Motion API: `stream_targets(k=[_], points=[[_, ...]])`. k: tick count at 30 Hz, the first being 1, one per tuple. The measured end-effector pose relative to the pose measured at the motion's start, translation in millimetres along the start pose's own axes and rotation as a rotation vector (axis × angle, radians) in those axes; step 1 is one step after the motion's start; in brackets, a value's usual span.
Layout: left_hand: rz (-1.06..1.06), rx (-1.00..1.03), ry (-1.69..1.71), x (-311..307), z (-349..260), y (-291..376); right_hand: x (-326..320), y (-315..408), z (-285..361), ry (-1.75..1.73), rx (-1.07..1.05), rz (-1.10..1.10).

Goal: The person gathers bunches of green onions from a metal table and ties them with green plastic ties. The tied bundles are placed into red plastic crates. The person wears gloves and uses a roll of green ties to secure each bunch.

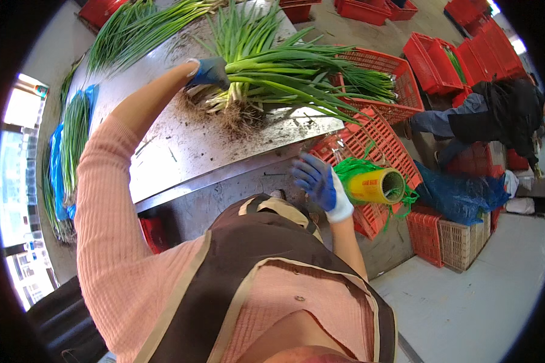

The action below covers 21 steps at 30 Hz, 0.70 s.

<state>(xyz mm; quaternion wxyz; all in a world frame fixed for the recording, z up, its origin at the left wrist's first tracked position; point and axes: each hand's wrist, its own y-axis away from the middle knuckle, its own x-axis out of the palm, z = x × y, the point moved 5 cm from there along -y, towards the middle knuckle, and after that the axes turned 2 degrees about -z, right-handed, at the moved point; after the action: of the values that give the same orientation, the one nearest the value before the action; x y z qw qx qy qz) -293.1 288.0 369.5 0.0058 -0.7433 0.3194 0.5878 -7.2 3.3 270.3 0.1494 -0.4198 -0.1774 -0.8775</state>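
My left hand (212, 72), in a blue-coated glove, grips a clump of green onions (272, 68) over the metal table (156, 159). Their long leaves stretch to the right past the table's edge. Below the hand, a pile of pale stems and soil-covered roots (240, 115) rests on the tabletop. My right hand (318, 183), in a blue and white glove, hangs in front of the table with its fingers apart and nothing in them. Just right of it, a yellow roll (372, 186) with a hollow core lies with green netting (349, 167) on a red plastic crate (381, 140).
More green onions (131, 38) lie at the table's far left. Another bundle (75, 136) sits on blue plastic at the left. A red crate (406, 86) holds trimmed green onions (372, 84). A person (495, 109) bends among stacked red crates (436, 63) on the right.
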Motion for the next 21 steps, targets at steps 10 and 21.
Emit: stream_targets(k=[10,21], points=[[-0.151,-0.093,-0.130,-31.8,-113.2,117.2,37.5,-181.1,23.2,-0.622,-0.320,0.254],[-0.397,-0.187,-0.419,-19.9,-158.7,229.9,25.9,-198.0,82.9,-1.100,-0.560,0.674]])
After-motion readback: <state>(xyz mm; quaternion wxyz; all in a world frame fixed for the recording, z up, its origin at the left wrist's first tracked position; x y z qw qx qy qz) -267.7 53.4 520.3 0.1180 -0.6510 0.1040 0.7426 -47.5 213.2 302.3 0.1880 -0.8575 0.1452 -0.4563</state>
